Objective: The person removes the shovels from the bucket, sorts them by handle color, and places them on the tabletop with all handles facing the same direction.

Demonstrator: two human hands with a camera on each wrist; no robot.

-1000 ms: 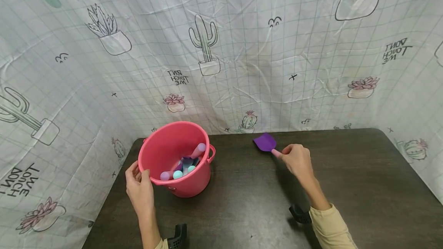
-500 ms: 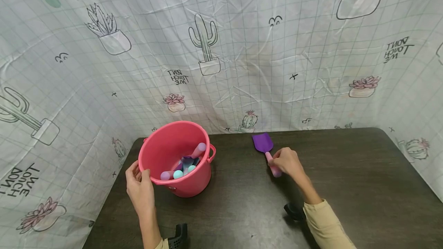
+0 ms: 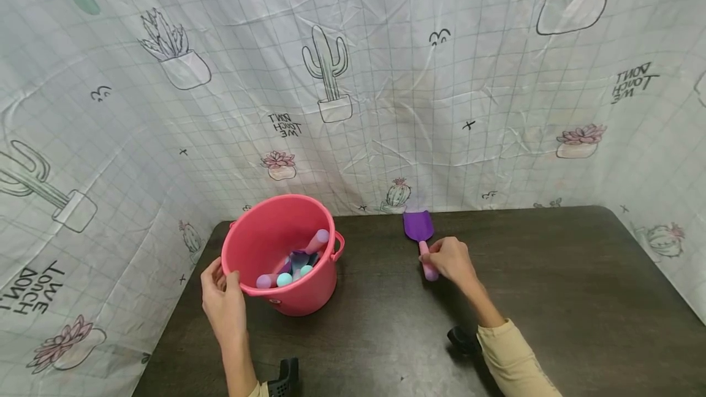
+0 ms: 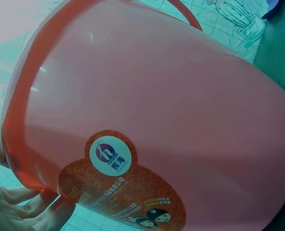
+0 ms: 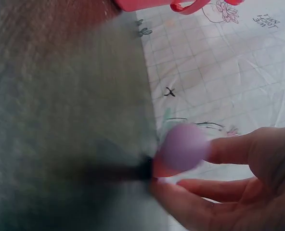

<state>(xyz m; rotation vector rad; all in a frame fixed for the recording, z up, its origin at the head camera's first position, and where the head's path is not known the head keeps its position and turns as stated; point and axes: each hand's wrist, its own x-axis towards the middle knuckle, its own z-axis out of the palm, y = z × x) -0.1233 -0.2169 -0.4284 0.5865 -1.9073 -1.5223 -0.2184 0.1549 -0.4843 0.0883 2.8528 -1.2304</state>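
Note:
In the head view a pink bucket [image 3: 306, 299] stands on the left of the dark table, tilted toward me. My left hand [image 3: 225, 308] grips its rim at the near left, thumb on one side and fingers on the other. Inside lie several tools with pink and mint handles [image 3: 318, 241], their other ends partly hidden. My right hand [image 3: 453, 260] pinches the pink handle of a purple toy shovel [image 3: 418, 226], whose blade points toward the back edge. The right wrist view shows the rounded handle end [image 5: 183, 147] between thumb and fingers, slightly blurred.
A white curtain [image 3: 397, 78] with cactus prints hangs behind the table [image 3: 551, 287] and along both sides. The bucket's side handle [image 3: 338, 245] faces the shovel. A printed label [image 4: 123, 187] is on the bucket's outer wall.
My right hand has moved left and slid its hold along the shovel's handle. The shovel has turned, so its blade now points straight back. The left hand and bucket have stayed put.

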